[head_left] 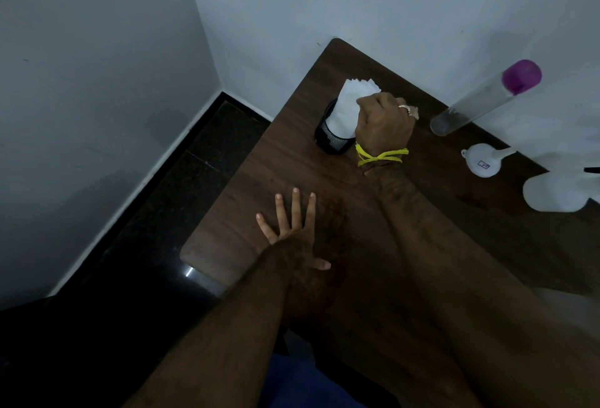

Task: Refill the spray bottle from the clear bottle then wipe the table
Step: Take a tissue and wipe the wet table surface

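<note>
Left hand [292, 232]: flat on the table [253, 180], fingers straight and spread.
Spray bottle [558, 190]: white, at the table's right edge.
Funnel [483, 161]: white, lying beside it.
Right hand [383, 122]: fingers curled round white tissues [350, 99] in a black mesh holder [331, 141].
Clear bottle [487, 99]: purple cap, far right, near the wall.

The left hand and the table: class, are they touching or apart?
Touching. The head view shows the left hand lying flat, fingers spread and straight, palm down on the brown table, with no gap visible beneath it.
</note>
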